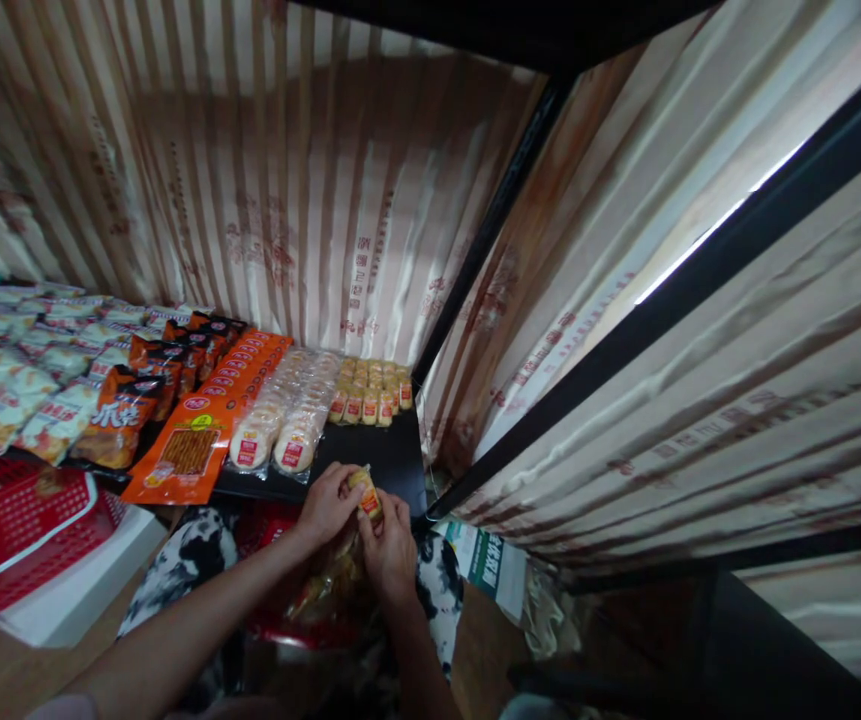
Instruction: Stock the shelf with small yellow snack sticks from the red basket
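Here, the left hand (331, 503) and right hand (389, 548) pinch a yellow packet (366, 495) in closed fingers, apparently straightening it; setting it beside similar packets (368, 408) would need gentle release.

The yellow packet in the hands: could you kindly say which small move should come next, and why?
Probably move the yellow packet forward to the similar packets on the black shelf: the left hand and right hand hold it, and shelf surface shows in front of those.
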A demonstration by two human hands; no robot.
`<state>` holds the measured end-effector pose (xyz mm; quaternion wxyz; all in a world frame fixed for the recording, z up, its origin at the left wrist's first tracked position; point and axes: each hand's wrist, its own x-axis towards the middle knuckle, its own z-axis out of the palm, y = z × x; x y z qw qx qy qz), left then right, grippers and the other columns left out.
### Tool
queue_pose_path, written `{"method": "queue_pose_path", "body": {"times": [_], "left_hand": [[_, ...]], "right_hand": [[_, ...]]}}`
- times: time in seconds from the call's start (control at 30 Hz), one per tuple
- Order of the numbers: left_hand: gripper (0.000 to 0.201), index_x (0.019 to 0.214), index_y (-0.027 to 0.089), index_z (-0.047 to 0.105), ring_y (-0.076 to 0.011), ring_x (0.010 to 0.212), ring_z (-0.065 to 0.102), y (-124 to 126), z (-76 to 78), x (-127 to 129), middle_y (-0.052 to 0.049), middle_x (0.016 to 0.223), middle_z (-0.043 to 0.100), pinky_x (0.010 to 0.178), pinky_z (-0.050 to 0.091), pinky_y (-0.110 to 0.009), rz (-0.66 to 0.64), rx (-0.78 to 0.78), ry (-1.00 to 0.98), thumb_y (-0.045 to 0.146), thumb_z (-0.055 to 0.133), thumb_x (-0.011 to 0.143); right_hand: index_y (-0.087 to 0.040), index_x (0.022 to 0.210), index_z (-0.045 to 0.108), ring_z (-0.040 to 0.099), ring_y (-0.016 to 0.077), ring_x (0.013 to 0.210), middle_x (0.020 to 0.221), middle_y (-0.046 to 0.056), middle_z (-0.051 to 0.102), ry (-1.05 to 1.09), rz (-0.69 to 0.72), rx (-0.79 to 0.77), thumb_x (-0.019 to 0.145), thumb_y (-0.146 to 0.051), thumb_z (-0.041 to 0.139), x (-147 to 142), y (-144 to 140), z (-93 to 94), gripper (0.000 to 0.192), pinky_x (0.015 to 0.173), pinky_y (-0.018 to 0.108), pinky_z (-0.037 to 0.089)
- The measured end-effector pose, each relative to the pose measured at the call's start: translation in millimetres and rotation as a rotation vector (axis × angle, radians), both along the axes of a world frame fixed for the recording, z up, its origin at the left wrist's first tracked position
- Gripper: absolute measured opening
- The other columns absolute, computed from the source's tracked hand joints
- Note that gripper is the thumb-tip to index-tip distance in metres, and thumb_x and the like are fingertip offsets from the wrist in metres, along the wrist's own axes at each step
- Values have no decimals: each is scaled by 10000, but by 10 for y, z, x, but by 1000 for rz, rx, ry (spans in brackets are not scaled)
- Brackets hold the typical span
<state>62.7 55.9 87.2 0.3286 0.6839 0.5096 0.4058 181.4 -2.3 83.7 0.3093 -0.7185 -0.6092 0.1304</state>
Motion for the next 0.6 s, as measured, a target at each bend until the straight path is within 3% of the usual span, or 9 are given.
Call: {"method": "queue_pose_path", "body": {"times": [0.3, 0.47, 0.6], "left_hand": [[207, 936, 184, 614, -97, 651, 529, 412, 86, 376, 4, 809, 532, 665, 445, -226, -26, -2, 50, 249, 514, 766], [263, 1023, 184, 581, -108, 697, 555, 624, 24, 539, -16, 895, 570, 713, 473, -247, -71, -8, 46, 266, 509, 783], [357, 1132, 162, 513, -113, 749, 585, 714, -43, 637, -53, 999, 601, 785, 490, -277, -63, -13, -37, 158, 464, 779]], "right_hand": [[-152, 1157, 528, 572, 139, 619, 993, 104, 564, -40, -89, 129, 861, -341, 399, 186, 451, -89, 375, 630, 273, 480], [-117, 1204, 486, 571, 160, 642, 981, 125, 565, -13, -134, 181, 862, -345, 379, 305, 669, -201, 426, 661, 302, 474], [-88, 1209, 474, 580, 202, 742, 985, 153, 562, 22, -176, 235, 862, -363, 360, 392, 875, -291, 457, 705, 330, 474]]}}
